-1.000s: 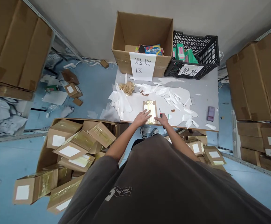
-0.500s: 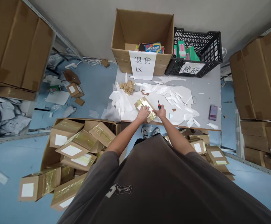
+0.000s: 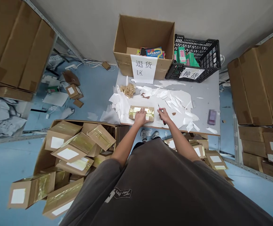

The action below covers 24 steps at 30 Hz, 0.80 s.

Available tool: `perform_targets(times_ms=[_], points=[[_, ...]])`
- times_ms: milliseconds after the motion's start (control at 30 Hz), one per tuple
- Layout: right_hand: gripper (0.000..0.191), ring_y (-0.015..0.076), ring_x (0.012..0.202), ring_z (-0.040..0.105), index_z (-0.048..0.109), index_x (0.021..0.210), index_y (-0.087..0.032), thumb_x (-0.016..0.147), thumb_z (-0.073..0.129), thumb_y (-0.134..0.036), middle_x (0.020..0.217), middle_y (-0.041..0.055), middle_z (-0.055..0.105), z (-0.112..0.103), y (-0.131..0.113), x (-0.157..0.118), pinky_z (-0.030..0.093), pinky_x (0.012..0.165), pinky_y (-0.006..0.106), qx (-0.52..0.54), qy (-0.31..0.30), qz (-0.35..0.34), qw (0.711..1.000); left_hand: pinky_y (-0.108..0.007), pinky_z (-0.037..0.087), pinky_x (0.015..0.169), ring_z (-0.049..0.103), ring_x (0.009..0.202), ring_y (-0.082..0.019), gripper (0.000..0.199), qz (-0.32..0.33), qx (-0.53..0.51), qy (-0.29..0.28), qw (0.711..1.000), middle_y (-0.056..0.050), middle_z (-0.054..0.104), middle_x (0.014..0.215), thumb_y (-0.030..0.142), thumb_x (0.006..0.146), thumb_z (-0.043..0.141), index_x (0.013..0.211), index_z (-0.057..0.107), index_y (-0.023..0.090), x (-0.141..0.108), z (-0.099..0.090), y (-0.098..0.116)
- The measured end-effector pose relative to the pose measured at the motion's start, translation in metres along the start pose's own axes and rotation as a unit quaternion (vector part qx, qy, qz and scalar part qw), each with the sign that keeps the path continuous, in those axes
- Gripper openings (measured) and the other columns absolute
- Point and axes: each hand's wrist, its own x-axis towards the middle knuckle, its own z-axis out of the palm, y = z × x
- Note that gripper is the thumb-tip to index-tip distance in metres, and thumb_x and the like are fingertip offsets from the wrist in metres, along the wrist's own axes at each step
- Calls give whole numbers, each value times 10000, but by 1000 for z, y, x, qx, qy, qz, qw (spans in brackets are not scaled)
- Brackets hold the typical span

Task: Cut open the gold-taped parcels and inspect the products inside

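A small cardboard box (image 3: 132, 112), wrapped in shiny yellowish tape, lies lengthwise across the front of the table. My left hand (image 3: 141, 117) grips it from above, fingers over its top and thumb along the near side. Just right of the box, my right hand (image 3: 164, 115) is closed around a red and black utility knife (image 3: 160, 110), its thin tip pointing away from me. A gap separates the knife from the box. White paper scraps (image 3: 174, 99) and crumpled brown paper (image 3: 128, 90) lie beyond my hands on the table (image 3: 207, 97).
At the table's back stand a large labelled carton (image 3: 122, 64) with colourful packets and a black plastic crate (image 3: 208, 67) holding green-and-pink boxes. Taped parcels (image 3: 72, 142) fill a big carton at my left; more parcels (image 3: 214, 158) lie at right. Shelves of cartons (image 3: 256, 88) flank both sides.
The cardboard box has turned from slanted to lying crosswise and shifted left. My right hand has let go of the box's edge and moved apart, now with the knife in a changed grip.
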Motion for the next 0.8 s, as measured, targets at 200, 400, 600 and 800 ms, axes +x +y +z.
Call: perform_targets(times_ms=[200,400,600,800], points=[[330,139,507,535,513,934,-259,1032,632,-551,677,-47,594,-23,8,-17,461,542,248,0,-181,2,983,-535,471,1218,462,1580,-435,775,37,25,-46,998,-278,535,1649,350,752,992,1407,670,89,16,4,10],[277,159,618,589,583,929,-233,1114,516,-428,736,-1,657,-28,11,-16,475,620,240,-174,-224,-35,958,-528,462,1230,419,1609,-443,854,26,41,-79,996,-288,478,1689,438,810,952,1505,613,74,15,6,17],[298,199,679,602,636,951,-207,1115,487,-406,771,42,682,-31,14,-10,435,666,278,-265,-247,-70,930,-475,448,1246,375,1643,-402,827,25,68,-90,993,-281,459,1707,432,883,883,1549,574,51,6,1,19],[276,206,730,606,623,902,-219,1091,545,-405,795,46,694,-24,20,-14,436,688,276,-241,-223,-84,941,-479,464,1245,406,1622,-430,812,37,58,-90,994,-284,479,1689,374,817,937,1500,622,66,6,0,19]])
